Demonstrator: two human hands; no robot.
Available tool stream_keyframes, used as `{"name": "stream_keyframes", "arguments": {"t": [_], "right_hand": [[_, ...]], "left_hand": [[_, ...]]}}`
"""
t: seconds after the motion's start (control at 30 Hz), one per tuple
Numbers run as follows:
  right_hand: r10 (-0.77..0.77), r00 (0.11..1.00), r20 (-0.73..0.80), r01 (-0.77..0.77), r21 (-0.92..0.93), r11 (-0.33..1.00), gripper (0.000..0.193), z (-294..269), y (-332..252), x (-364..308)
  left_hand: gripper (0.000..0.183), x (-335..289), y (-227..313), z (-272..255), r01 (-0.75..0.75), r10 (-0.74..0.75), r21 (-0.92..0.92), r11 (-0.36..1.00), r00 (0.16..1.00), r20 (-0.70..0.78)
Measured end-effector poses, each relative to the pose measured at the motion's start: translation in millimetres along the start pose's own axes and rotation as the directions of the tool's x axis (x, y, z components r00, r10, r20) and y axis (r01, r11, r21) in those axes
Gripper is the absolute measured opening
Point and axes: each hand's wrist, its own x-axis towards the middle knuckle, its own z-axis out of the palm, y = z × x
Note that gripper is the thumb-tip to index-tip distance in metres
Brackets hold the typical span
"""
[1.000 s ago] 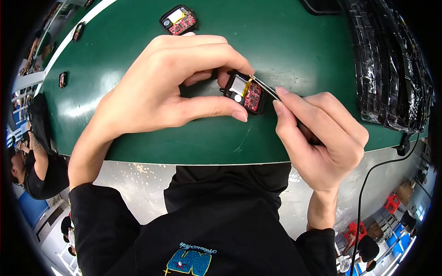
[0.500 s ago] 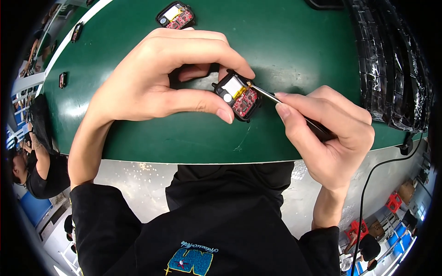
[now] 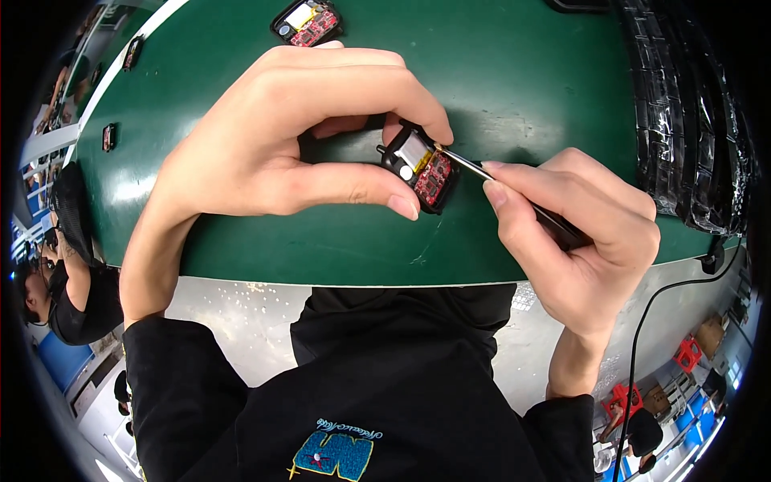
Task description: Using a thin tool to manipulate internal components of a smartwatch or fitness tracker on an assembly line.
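Observation:
Between the thumb and fingers of my left hand (image 3: pixel 297 136) is a small black device housing (image 3: pixel 419 167), its inside facing up. It holds a red circuit board, a silver battery with yellow tape and a white round part. My right hand (image 3: pixel 582 233) grips tweezers (image 3: pixel 474 166) with dark handles and a thin metal tip. That tip meets the housing's upper right corner, beside my left fingertip, at a tiny part too small to make out.
A second opened housing with a red board (image 3: pixel 307 22) lies beyond my left hand. Small dark units (image 3: pixel 109 137) sit at the far left of the green table (image 3: pixel 514 80). Shiny black wrapped packs (image 3: pixel 683 120) stand on the right, near a black cable (image 3: pixel 642 321). Other people work at the left.
The housing and my left fingers have shifted slightly to the right, and the housing has tilted a little. The tweezers' tip stays at the same corner.

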Motion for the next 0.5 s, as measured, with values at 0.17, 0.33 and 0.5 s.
{"name": "stream_keyframes", "arguments": {"t": [0.17, 0.33, 0.5], "right_hand": [[0.015, 1.000, -0.003, -0.016, -0.034, 0.999, 0.022, 1, -3, 0], [0.017, 1.000, -0.015, -0.017, -0.021, 1.000, 0.021, 2, 0, -2], [0.013, 1.000, -0.010, -0.013, -0.009, 1.000, 0.021, 3, -2, -2]], "left_hand": [[0.059, 0, -5, 1, -0.061, 0.061, 0.011, 0.998, 0.998, -0.011], [0.056, 1, -5, 3, -0.092, 0.091, -0.006, 0.996, 0.995, -0.042], [0.054, 2, 1, 1, -0.037, 0.036, -0.023, 0.999, 0.999, -0.036]]}}
